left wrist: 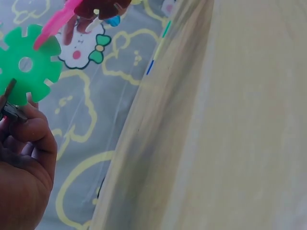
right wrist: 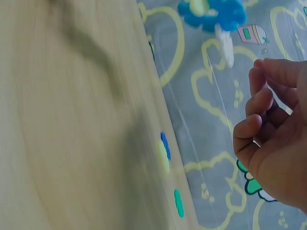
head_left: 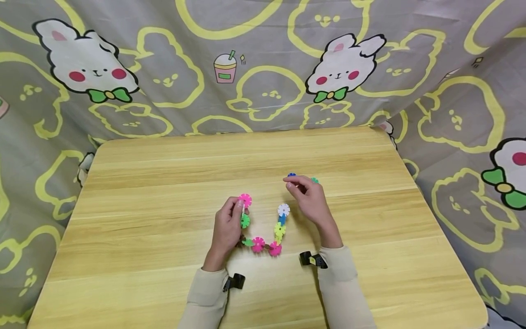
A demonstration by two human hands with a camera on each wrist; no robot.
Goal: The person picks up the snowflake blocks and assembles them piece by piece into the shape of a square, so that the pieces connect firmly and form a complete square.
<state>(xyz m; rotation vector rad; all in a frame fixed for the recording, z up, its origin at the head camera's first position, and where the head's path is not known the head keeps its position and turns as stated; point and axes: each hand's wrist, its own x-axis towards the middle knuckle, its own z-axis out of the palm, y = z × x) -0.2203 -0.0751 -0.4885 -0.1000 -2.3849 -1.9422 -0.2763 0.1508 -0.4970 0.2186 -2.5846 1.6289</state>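
My left hand [head_left: 225, 230] pinches one end of a chain of notched plastic snowflake discs between thumb and fingers. By its fingertips are a pink disc [head_left: 245, 200] and a green disc [head_left: 245, 221]. From there the chain bends in a U through brown, green, pink and yellow discs to a blue disc [head_left: 281, 220] and a white disc [head_left: 283, 209] at the other end. Just above and right of that white end hovers my right hand [head_left: 313, 201], its fingers loosely bent and nothing between them. The left wrist view shows the green disc [left wrist: 29, 67] close above the left fingers.
Loose discs lie on the wooden table [head_left: 164, 173] beyond the right hand: a blue one [head_left: 291, 175], a green one [head_left: 314, 180] and a yellow one [right wrist: 164, 158]. A patterned grey curtain [head_left: 263, 41] hangs behind the table and along its sides.
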